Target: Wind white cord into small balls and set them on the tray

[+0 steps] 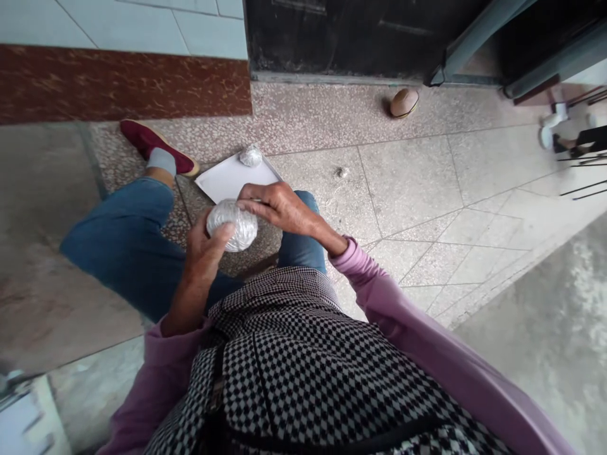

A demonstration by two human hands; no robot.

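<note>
My left hand (202, 249) is wrapped round a shiny white ball of wound plastic film or twine (232, 226), its thumb pressed on the near side. At the ball's upper right edge my right hand (277, 205) is closed in a pinch, its fingertips touching or very close to the surface. What lies between those fingertips is too small to tell. Just beyond the hands, a smaller shiny wrapped ball (250, 155) rests near the far corner of a white flat board or tray (227, 180) on the floor.
A small silvery scrap (342, 172) lies on the tiled floor, with faint thin strands near it. Farther off, a brown rounded object (404, 102) sits by the dark door (341, 41). My red shoe (159, 146) is left of the board. Thin-legged furniture (585, 151) stands at far right.
</note>
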